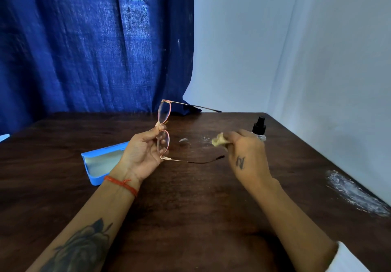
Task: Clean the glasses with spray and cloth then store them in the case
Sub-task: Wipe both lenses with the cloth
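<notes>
Glasses (164, 131) are hanging mid-frame, left hand (143, 151) fingers pinching the bridge. Right hand (243, 151) fingers are bunching the cloth (220, 140). Best wiping each lens gently, supporting the rim, avoiding bending the open temples.

No printed text, label, brand or number can be read anywhere. The only sign-like mark is a dark tattoo (240, 162) on the back of the right hand (247, 155), which resembles a letter or two but is too blurred to read. The spray bottle (259, 128), just beyond that hand, shows no legible label.
</notes>
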Demonstrator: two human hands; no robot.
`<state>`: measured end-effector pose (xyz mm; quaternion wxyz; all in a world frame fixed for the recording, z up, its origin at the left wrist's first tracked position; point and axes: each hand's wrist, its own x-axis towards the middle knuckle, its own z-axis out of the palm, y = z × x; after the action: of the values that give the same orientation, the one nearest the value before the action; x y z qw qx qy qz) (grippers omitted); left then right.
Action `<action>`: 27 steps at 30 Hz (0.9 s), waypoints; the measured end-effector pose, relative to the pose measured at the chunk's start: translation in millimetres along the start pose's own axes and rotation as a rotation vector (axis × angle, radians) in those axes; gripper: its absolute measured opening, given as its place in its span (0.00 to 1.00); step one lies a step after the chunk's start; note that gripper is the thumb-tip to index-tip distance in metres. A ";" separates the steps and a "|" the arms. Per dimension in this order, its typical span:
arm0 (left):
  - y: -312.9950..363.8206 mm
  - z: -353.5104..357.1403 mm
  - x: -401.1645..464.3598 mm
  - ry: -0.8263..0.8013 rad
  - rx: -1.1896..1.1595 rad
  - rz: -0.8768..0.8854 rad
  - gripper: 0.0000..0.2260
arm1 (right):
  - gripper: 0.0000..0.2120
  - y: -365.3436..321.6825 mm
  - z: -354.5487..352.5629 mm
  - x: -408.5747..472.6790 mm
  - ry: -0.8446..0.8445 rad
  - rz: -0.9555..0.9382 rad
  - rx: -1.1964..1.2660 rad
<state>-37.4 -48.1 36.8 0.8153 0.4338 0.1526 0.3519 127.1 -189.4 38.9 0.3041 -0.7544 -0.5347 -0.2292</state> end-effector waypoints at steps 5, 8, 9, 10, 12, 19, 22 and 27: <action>-1.8 1.9 -0.5 0.035 0.059 -0.021 0.10 | 0.11 -25.3 -11.4 19.7 0.276 -0.058 0.329; -2.1 4.1 -2.1 -0.003 0.085 -0.026 0.10 | 0.14 -41.0 -6.0 41.3 0.241 -0.111 0.427; -2.1 4.9 -2.5 -0.018 0.089 -0.025 0.10 | 0.15 -45.8 -1.7 49.1 0.193 -0.138 0.428; -2.1 5.5 -2.9 -0.031 0.088 -0.021 0.10 | 0.17 -49.2 3.4 56.2 0.140 -0.167 0.410; -1.9 5.7 -3.2 -0.048 0.077 -0.016 0.09 | 0.18 -51.3 14.6 67.0 0.064 -0.230 0.329; -2.6 3.7 -1.9 -0.051 0.076 -0.008 0.11 | 0.08 -32.5 28.7 75.2 0.056 -0.256 0.093; -2.5 2.8 -1.2 -0.053 0.071 -0.018 0.10 | 0.08 -20.2 31.0 69.9 0.025 -0.231 0.053; 0.5 -2.0 -0.8 -0.055 0.090 -0.024 0.11 | 0.09 1.2 26.8 58.8 -0.008 -0.142 -0.015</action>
<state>-39.3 -47.3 36.0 0.8031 0.4775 0.1511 0.3229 147.8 -131.6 59.1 0.2790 -0.7177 -0.5865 -0.2512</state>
